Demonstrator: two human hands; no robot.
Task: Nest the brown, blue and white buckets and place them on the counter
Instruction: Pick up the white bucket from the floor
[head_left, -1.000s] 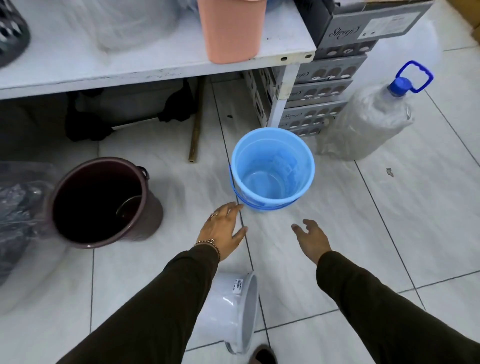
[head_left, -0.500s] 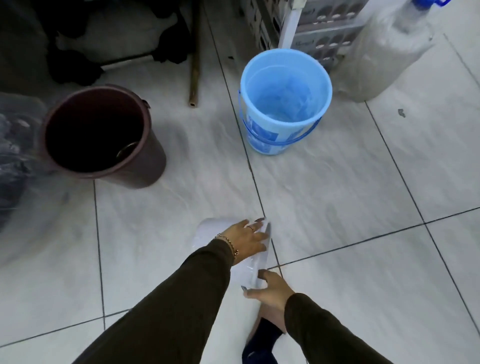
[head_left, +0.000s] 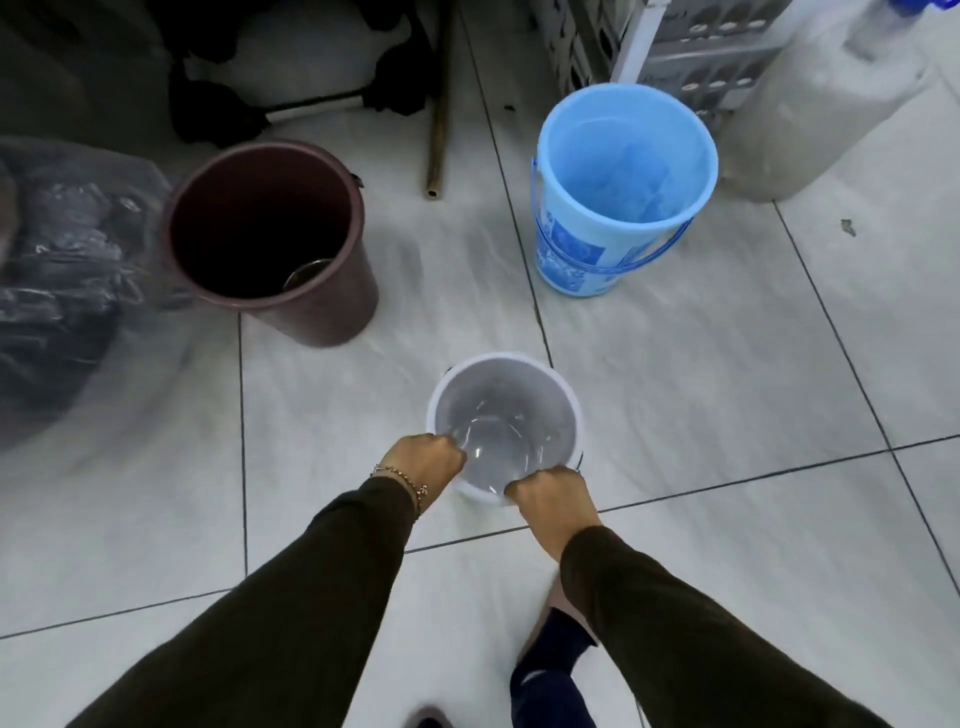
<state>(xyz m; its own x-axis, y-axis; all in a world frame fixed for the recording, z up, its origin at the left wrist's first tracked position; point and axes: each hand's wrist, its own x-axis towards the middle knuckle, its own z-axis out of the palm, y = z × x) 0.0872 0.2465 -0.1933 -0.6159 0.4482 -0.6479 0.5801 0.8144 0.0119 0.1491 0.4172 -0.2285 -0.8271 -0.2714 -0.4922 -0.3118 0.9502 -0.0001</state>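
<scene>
On the tiled floor, head view: the white bucket stands upright, mouth up. The left hand is closed over its near-left rim; the right hand is closed over its near-right rim, fingers hooked inside.

Progress: nesting has not begun. All three buckets are separate. The brown bucket stands beyond the white bucket to the left, well apart from it, with a metal handle visible inside. The blue bucket stands beyond the white bucket to the right, also well apart, its handle folded down. The counter is not in view. Remaining, by judgement: two nestings, then the lift to the counter.

Clearance: bare tile lies between the white bucket and both others. A wooden stick lies beyond the white bucket, between the other two. A plastic-wrapped bundle sits just beside the brown bucket, on the side away from the white bucket. A wrapped jug and stacked crates crowd behind the blue bucket.
</scene>
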